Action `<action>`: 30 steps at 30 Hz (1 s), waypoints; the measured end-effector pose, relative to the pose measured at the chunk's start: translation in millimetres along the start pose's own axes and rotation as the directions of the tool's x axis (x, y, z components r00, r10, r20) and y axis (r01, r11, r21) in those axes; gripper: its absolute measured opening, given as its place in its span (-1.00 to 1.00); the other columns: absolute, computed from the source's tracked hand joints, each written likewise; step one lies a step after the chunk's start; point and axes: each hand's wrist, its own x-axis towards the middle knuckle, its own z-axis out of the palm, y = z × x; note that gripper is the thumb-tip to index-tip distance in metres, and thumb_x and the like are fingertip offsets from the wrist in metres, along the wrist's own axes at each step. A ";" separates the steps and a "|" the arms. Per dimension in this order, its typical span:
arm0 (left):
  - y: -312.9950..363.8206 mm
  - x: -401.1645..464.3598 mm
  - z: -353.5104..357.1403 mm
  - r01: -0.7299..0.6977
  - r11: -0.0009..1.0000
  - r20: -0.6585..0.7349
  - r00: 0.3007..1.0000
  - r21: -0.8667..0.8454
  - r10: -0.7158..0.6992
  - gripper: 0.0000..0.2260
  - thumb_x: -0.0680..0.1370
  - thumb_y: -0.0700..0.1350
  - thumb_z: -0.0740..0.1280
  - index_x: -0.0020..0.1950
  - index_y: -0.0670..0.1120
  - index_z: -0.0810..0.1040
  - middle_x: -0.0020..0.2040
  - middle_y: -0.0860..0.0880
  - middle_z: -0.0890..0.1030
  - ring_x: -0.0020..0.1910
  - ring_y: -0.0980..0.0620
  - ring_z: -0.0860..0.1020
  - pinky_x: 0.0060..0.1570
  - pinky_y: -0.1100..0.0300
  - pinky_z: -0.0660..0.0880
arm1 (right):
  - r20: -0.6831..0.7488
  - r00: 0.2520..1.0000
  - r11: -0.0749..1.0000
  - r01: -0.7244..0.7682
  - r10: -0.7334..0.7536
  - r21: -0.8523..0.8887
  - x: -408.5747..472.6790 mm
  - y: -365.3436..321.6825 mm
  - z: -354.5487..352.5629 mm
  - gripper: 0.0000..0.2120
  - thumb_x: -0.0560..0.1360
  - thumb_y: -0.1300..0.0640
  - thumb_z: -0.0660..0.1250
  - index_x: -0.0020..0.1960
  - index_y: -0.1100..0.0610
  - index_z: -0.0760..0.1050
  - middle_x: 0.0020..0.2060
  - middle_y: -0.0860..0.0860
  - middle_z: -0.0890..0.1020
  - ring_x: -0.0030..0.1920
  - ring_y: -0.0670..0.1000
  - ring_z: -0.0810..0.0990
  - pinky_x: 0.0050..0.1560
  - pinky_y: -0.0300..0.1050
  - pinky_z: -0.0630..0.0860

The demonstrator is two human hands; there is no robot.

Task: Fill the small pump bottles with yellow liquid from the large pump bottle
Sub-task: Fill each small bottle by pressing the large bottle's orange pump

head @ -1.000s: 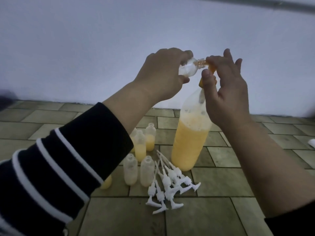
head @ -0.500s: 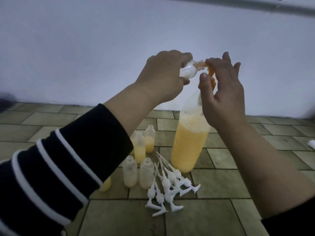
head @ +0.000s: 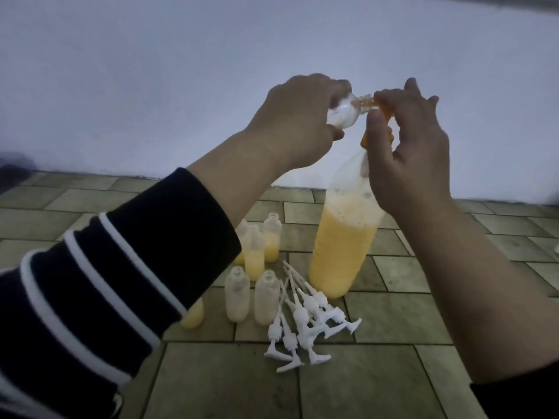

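While the large pump bottle [head: 341, 246] stands upright on the tiled floor [head: 393, 322] near the white wall [head: 181, 71], its clear body is a little over half full of foamy yellow liquid and its orange pump top [head: 384, 114] sits under the right hand [head: 405, 146]. That hand has its fingers and thumb curled round the orange top. The left hand [head: 299, 122] grips one small clear bottle [head: 344, 111], held on its side at the height of the pump; its long axis runs roughly level, its threaded neck pointing right into the orange spout, with orange showing inside the neck. The left arm wears a dark sleeve [head: 106, 282] with white stripes.

On the floor to the left of the large bottle, six more small bottles can be counted: two look empty [head: 237, 294], three behind them are partly filled with yellow [head: 254, 258], though one is mostly hidden by the sleeve, and one [head: 193, 316] peeps out below the cuff. All that show clearly stand upright without caps. Just in front of the large bottle lies a heap of white pump heads [head: 305, 325], perhaps seven, their dip tubes pointing away toward the wall.
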 end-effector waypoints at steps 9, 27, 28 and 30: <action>2.3 -5.3 11.1 0.004 1.000 0.009 1.000 -0.021 -0.004 -0.75 0.48 -0.06 0.36 0.14 -0.01 0.47 0.08 0.02 0.55 0.02 -0.03 0.49 -0.05 0.16 0.35 | -0.053 0.999 1.000 -0.011 0.011 -0.001 -14.2 7.9 10.7 -0.64 0.56 0.06 0.10 0.26 0.21 0.41 0.20 0.04 0.53 0.48 0.08 0.21 0.45 -0.23 -0.11; -2.6 -1.3 11.4 -0.018 1.000 0.005 1.000 0.016 0.018 -0.71 0.49 -0.04 0.37 0.19 -0.03 0.47 0.12 0.00 0.55 0.04 -0.05 0.49 0.02 0.12 0.40 | -0.022 0.998 0.997 -0.064 0.065 0.035 -13.6 0.3 9.3 -0.60 0.57 0.02 0.03 0.26 0.21 0.43 0.20 0.03 0.54 0.47 0.09 0.23 0.44 -0.21 -0.10; -2.1 -0.8 9.2 -0.027 0.999 0.004 1.000 0.023 0.026 -0.71 0.49 -0.04 0.37 0.19 -0.02 0.47 0.12 0.00 0.54 0.05 -0.05 0.49 0.04 0.10 0.41 | -0.015 0.997 0.997 -0.069 0.070 0.032 -11.8 -2.6 4.8 -0.60 0.58 0.01 0.04 0.26 0.20 0.44 0.19 0.02 0.55 0.46 0.08 0.24 0.46 -0.17 -0.08; -0.6 0.8 4.2 -0.048 0.998 -0.024 0.999 0.037 0.049 -0.70 0.49 -0.05 0.36 0.20 -0.01 0.46 0.10 0.00 0.54 0.05 -0.05 0.49 0.04 0.07 0.42 | 0.011 0.996 0.996 -0.089 0.089 0.014 -3.4 -10.6 -6.6 -0.64 0.60 0.02 0.05 0.24 0.16 0.47 0.11 -0.11 0.56 0.44 0.06 0.28 0.49 -0.01 0.03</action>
